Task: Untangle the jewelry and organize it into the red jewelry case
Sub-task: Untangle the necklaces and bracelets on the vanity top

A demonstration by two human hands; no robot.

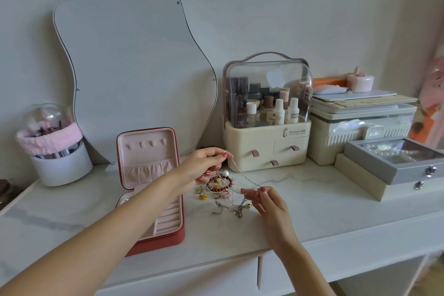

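The red jewelry case (153,243) lies open on the white dresser, its pink lid upright and its tray partly hidden by my left forearm. To its right a tangled pile of jewelry (222,191) holds a brown bead bracelet, gold pieces and silver chains. A thin silver chain (242,174) stretches taut above the pile. My left hand (204,164) pinches its upper end. Lower down, my right hand (266,202) pinches the other end, just right of the pile.
A wavy mirror (134,67) leans on the wall behind the case. A cosmetics organizer (266,144) stands right of it, then stacked storage boxes (360,127) and a grey glass-lid box (396,163). A white brush holder (60,166) sits at the left.
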